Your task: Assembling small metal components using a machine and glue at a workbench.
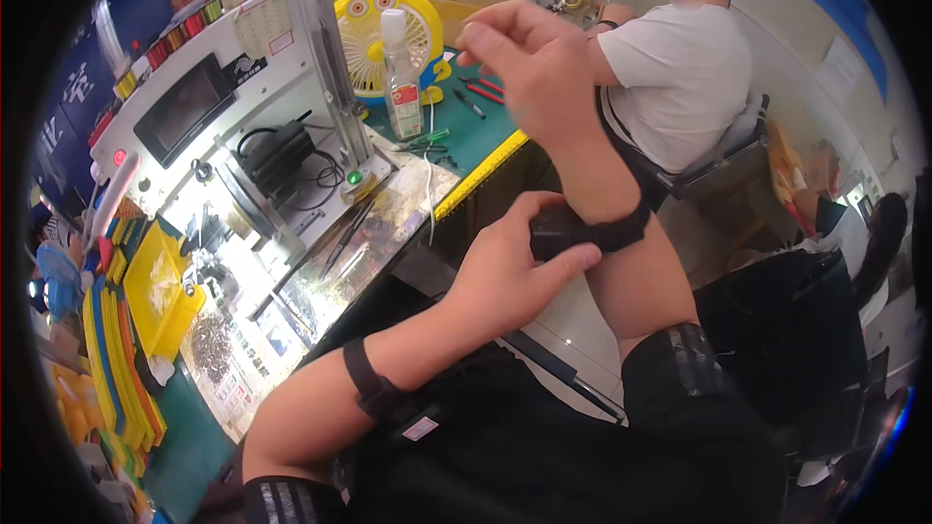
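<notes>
Here's the left hand (500,267), thumb along the lower side and fingers bent round the upper, bracketing the black wrist unit (561,235) strapped at the right wrist; that opposed grip seems chosen to steady it from both sides. The right hand (549,73) is up in the air, fingers loosely curled with nothing visible in them, though whether thumb and fingertips meet I can't tell; the raised forearm seems to bring the strap (623,230) within easy reach. A matching black band (364,378) rings the left forearm. Beyond, on the green mat (500,126), a yellow fan (367,53) stands behind a clear bottle (401,97), red-handled pliers (485,89) lying nearby, presumably handy for bench work. To the left, a lit machine (277,87) and a yellow tray (177,325); at upper right, a seated co-worker (684,78) in white.
</notes>
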`<state>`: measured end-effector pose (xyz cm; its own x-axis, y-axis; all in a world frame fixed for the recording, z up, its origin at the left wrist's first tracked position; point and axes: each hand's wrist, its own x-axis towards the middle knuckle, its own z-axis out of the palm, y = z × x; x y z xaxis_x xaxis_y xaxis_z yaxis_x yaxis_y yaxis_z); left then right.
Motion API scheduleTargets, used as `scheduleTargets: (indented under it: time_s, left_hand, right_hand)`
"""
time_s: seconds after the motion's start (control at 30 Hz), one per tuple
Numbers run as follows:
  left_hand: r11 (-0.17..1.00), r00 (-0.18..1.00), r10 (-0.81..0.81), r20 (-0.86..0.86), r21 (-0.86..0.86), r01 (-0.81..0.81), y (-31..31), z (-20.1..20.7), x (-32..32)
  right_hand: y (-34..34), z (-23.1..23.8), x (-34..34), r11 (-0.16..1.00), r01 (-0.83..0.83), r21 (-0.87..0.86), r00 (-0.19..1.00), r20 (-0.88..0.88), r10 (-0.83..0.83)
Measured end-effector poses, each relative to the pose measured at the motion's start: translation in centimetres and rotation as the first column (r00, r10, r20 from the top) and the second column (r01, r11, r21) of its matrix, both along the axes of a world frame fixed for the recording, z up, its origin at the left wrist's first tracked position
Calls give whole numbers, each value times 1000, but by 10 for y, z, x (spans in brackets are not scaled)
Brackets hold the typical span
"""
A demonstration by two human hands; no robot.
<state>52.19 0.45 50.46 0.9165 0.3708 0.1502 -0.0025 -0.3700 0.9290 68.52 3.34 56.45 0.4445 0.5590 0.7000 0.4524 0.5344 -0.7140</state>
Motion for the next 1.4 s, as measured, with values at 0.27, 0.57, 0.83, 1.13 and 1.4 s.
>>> scheduleTargets:
  time_s: [0.27,0.57,0.83,1.13,1.4]
  left_hand:
    - [766,998,-62,-31,-642,28,14,-67,24]
    - [784,999,19,-36,-620,-37,32,-39,4]
    - [791,984,158,-83,-586,-176,19,-64,8]
    - [813,995,-96,15,-576,87,61,-37,-116]
    - [644,833,523,-178,-559,-523,49,-86,-339]
  right_hand:
    - [33,3,11,969,-64,240,960,-251,125]
    - [60,-24,19,960,153,234,971,-216,-102]
    - [56,-54,-9,960,219,176,940,226,-255]
    - [-15,-36,-1,809,-585,58,768,-283,575]
    - [-89,-134,13,506,-38,-862,863,227,452]
